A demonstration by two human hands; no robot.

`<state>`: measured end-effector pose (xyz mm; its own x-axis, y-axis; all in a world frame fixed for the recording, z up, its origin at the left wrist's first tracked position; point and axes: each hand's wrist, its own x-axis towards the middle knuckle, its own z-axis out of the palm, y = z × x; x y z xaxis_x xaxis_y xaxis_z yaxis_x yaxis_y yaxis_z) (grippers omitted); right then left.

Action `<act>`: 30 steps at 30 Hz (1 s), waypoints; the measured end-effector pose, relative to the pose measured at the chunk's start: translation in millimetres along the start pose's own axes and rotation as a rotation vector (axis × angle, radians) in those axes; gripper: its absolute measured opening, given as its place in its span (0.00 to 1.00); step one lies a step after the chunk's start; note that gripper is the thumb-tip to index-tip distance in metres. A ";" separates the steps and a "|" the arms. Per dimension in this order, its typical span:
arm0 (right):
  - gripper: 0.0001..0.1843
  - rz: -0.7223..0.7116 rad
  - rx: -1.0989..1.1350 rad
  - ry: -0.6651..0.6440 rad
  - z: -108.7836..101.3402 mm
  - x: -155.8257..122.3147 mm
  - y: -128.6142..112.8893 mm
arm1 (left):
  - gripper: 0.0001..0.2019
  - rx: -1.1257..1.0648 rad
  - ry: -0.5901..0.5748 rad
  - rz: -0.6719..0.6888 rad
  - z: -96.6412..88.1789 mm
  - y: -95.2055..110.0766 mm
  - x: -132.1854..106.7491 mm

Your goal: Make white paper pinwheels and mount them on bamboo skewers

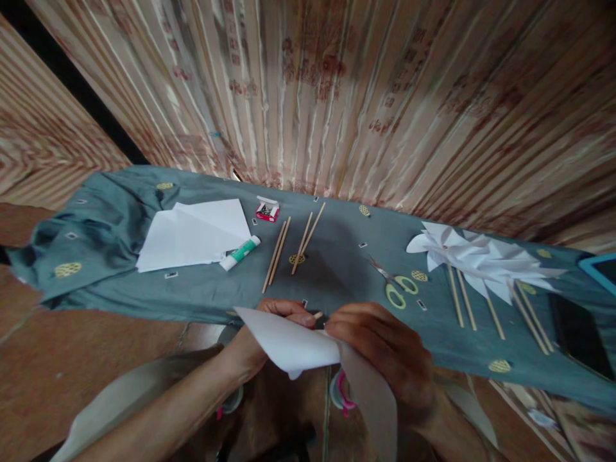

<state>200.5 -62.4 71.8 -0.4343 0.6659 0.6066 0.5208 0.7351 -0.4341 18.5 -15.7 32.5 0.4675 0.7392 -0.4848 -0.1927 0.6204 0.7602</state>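
Your left hand (282, 316) is clenched around a thin wooden stick (317, 315); only the stick's tip shows past your fingertips. The same hand pins the upper edge of a curled white paper sheet (293, 345). Your right hand (385, 350) grasps the sheet's other side, fingers folded over the paper and pressed close to the stick tip. The sheet hangs between both hands at the near edge of the table, bowed downward over your lap.

The table carries a grey-green cloth (337, 269). Just beyond your hands lie four loose sticks (276, 253) in two pairs. To their left a glue stick (240, 252) touches a stack of white paper (192, 234). A small red box (267, 210) sits open behind them. Green-handled scissors (397, 285) lie right of centre. Further right, finished paper pinwheels (481, 260) on sticks lie overlapping. A dark phone (577, 333) rests at the far right edge.
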 end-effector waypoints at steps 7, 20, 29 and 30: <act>0.10 -0.017 -0.005 0.012 1.2 2.7 -1.0 | 0.14 -0.026 -0.057 0.012 -3.4 -7.3 2.4; 0.11 0.002 0.021 0.035 2.2 1.2 -1.0 | 0.11 0.036 -0.061 0.071 -5.9 -9.6 1.3; 0.11 0.003 0.045 0.005 0.3 1.6 -1.5 | 0.13 0.100 -0.087 0.142 -5.0 -7.8 2.8; 0.11 0.006 0.043 0.002 -0.3 2.1 -1.7 | 0.14 0.106 -0.093 0.151 -5.6 -8.5 3.3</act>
<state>198.9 -62.3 74.0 -0.4300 0.6703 0.6048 0.4912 0.7358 -0.4663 16.8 -17.1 22.0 0.5186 0.7916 -0.3232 -0.1774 0.4694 0.8650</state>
